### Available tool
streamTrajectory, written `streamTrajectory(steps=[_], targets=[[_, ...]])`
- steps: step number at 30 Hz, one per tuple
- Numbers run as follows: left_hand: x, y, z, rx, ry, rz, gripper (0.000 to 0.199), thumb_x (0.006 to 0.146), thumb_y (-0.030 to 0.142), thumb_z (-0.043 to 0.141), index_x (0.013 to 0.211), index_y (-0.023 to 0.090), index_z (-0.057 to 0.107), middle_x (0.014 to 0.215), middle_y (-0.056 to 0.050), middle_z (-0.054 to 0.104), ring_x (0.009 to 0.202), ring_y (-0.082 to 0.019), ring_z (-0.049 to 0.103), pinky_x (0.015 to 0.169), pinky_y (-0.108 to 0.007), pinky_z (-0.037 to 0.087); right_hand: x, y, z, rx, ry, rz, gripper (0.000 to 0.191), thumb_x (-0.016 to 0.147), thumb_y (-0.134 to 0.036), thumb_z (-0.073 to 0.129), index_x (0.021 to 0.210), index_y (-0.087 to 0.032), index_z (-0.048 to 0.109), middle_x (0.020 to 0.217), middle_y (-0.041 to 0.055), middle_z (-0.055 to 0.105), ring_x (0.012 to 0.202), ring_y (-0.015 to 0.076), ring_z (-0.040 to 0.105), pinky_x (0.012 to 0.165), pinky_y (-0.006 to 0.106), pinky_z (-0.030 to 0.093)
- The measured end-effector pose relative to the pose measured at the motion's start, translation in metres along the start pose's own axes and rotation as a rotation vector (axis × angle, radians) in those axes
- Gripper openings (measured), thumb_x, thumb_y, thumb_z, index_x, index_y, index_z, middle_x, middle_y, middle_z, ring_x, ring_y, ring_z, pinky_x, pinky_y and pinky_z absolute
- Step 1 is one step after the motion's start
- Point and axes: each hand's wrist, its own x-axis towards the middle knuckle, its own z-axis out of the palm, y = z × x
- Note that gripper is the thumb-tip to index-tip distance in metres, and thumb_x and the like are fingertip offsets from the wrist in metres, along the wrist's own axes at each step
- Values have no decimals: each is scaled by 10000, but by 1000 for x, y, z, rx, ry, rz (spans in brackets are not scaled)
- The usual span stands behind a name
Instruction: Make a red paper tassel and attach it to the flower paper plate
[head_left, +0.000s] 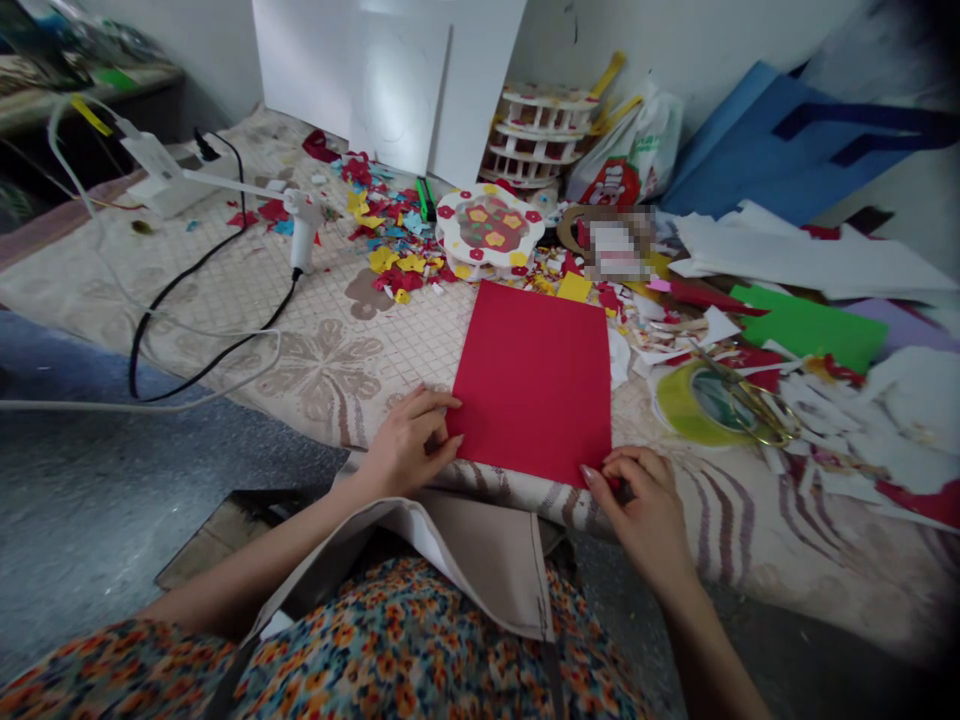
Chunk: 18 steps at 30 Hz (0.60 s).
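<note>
A red sheet of paper [536,385] lies flat at the front edge of the cloth-covered table. My left hand [409,440] is at its lower left edge, thumb and index fingertips on the paper and the other fingers curled. At the lower right corner my right hand [649,505] has its thumb and bent fingers closed on the sheet. Just beyond the paper stands a white scalloped piece decorated with red and yellow flowers [491,230]. To the right of my right hand are a roll of yellow-green tape [694,405] and scissors [757,405] resting on it.
A white glue gun [302,230] with a black cord [195,265] stands on the left. Coloured paper scraps [390,260] litter the back. On the right lie a green sheet [817,330] and white offcuts [915,400]. A blue bag [780,150] leans behind.
</note>
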Motion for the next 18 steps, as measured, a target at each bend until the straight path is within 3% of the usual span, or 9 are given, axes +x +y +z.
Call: streamTrajectory(steps=[11, 14, 18], targets=[[-4, -3, 2, 81, 11, 54, 180, 839, 168, 553, 678, 174, 472, 1106, -101, 657, 1050, -196, 625, 1090, -507, 365, -1, 2, 0, -14, -18, 8, 223, 872, -339, 575, 710, -213, 488, 878, 53, 538, 876, 224, 486, 791, 361, 397], [-5, -4, 3, 97, 24, 53, 56, 839, 163, 557, 892, 164, 539, 1182, -124, 613, 1128, -210, 582, 1075, -487, 391, -1, 3, 0, -18, -20, 1, 211, 874, -328, 568, 717, -215, 485, 885, 53, 536, 890, 227, 489, 805, 368, 397], [-4, -2, 2, 213, -55, 95, 455, 855, 126, 521, 1303, 182, 458, 1407, -171, 426, 1316, -283, 423, 1076, -524, 370, -1, 4, 0, -23, -29, 9, 205, 875, -330, 570, 724, -215, 493, 895, 52, 534, 895, 228, 485, 811, 371, 395]])
